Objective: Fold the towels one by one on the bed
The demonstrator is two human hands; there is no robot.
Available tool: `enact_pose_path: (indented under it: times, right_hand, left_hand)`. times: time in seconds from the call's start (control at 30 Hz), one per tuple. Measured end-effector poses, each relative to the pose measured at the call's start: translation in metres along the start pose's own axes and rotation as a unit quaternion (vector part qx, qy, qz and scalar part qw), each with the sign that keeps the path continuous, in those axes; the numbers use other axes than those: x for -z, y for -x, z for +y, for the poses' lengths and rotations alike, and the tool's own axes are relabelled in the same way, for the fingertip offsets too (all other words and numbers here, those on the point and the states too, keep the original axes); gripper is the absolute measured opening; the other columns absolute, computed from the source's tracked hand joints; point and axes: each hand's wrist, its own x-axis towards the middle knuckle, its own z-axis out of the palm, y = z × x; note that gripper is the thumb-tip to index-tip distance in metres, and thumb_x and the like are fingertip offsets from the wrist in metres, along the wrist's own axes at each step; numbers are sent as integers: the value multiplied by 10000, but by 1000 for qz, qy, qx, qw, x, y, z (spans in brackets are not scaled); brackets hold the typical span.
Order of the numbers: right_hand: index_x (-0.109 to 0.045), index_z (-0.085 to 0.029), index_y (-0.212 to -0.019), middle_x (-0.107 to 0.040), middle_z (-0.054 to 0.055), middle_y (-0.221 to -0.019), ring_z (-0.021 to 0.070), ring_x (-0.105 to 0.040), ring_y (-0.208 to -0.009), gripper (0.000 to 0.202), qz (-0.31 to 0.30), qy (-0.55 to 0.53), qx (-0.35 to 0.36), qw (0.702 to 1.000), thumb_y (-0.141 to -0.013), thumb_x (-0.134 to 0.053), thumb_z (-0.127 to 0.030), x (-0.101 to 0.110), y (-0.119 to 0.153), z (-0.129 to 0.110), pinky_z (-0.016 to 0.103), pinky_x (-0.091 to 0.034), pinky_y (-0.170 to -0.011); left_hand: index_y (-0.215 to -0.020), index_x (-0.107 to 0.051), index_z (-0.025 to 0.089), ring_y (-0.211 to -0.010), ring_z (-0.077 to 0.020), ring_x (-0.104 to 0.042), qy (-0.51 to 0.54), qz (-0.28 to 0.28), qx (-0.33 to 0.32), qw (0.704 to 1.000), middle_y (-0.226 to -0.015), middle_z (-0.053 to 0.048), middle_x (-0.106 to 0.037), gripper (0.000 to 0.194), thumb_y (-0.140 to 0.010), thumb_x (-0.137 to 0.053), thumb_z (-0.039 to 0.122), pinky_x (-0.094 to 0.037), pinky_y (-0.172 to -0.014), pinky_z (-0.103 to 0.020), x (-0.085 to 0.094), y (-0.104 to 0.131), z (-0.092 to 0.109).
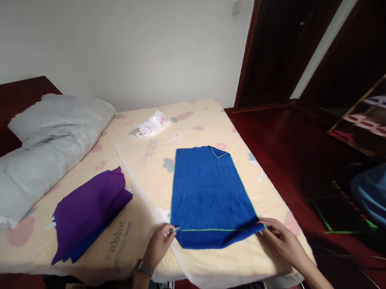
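Observation:
A blue towel with green edging lies spread on the bed, its near edge turned up and over toward the middle. My left hand pinches the near left corner of that towel. At the near right corner, my right hand grips the edge between thumb and fingers. The far right corner of the towel is folded inward. To the left lies a stack of cloths, a purple cloth on top with blue ones showing beneath.
A grey-white quilt or pillow lies along the bed's left side. A crumpled white plastic bag is near the wall. The patterned bed sheet covers the bed. On the right stand a shoe rack and a dark blue rounded item.

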Motion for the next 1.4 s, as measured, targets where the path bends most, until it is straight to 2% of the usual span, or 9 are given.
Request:
enact_pose_path:
  times: [0.2, 0.33, 0.5, 0.73, 0.87, 1.07, 1.2, 1.33, 1.4]
  right_hand:
    - [-690, -213, -1051, -732, 84, -1109, 283, -674, -1031, 447, -53, -37, -46, 997, -820, -603, -586, 1, 6, -5, 335, -529, -914]
    - [-662, -212, -1075, -739, 72, -1062, 263, -672, -1012, 459, -28, -15, -57, 998, -850, -539, -593, 0, 3, -4, 313, -515, -908]
    - [-655, -192, -1039, -744, 70, -931, 261, -679, -910, 511, 18, 5, -89, 996, -847, -470, -628, -6, -10, -12, 322, -512, -833]
    - [-650, -209, -1028, -747, 103, -1042, 292, -683, -1017, 517, 16, 107, -121, 987, -864, -370, -612, -15, -20, -2, 348, -493, -877]
    - [-617, -203, -1087, -746, 124, -1048, 306, -688, -1018, 518, -4, 176, -133, 975, -912, -294, -568, -11, -18, 0, 370, -495, -853]
    - [-640, -234, -1079, -759, 143, -936, 343, -716, -893, 513, -18, 271, -180, 945, -902, -304, -578, -3, -11, -17, 412, -497, -756]
    - [-634, -230, -1121, -754, 148, -973, 349, -714, -908, 550, -38, 280, -190, 940, -899, -304, -610, -6, -9, -23, 427, -498, -756]
    - [-604, -219, -1111, -709, 142, -1161, 329, -682, -1037, 566, -24, 257, -165, 952, -877, -352, -669, -9, -13, -18, 415, -504, -833]
    - [-585, -217, -1135, -704, 142, -1172, 332, -682, -1043, 607, -17, 249, -169, 954, -859, -367, -712, -9, -14, -15, 427, -504, -855]
  left_hand:
    - [-1091, -607, 211, -852, -205, -666, 60, 61, 31, 996, -904, -58, -709, 362, -951, -440, 500, -521, -806, -301, -5, 0, -4]
    - [-1109, -576, 199, -696, -198, -653, 60, 104, 90, 989, -675, 3, -635, 428, -951, -381, 545, -516, -738, -306, -12, -6, -7]
    - [-1104, -580, 176, -842, -229, -681, 102, 188, 140, 967, -885, -68, -716, 443, -926, -403, 541, -520, -751, -314, -23, -21, -8]
    - [-1054, -598, 181, -768, -211, -672, 32, 115, 96, 988, -827, -36, -702, 389, -891, -505, 522, -497, -695, -280, -29, -25, -6]
    - [-904, -608, 188, -711, -198, -658, -47, 109, 121, 986, -764, -42, -691, 325, -943, -413, 445, -441, -639, -256, -23, -22, -6]
    - [-944, -616, 230, -785, -202, -687, -137, 110, 139, 975, -852, -53, -734, 310, -1002, -358, 393, -385, -638, -240, -18, -10, 11]
    - [-875, -604, 231, -729, -192, -674, -214, 68, 150, 963, -779, -36, -721, 272, -996, -401, 367, -324, -599, -246, -24, -5, 12]
    - [-820, -571, 219, -814, -200, -666, -269, 74, 120, 953, -850, -52, -716, 272, -988, -414, 365, -352, -645, -262, -23, -4, 13]
    - [-823, -582, 214, -830, -212, -672, -295, 66, 138, 943, -864, -68, -720, 307, -988, -409, 406, -364, -642, -270, -20, -3, 16]
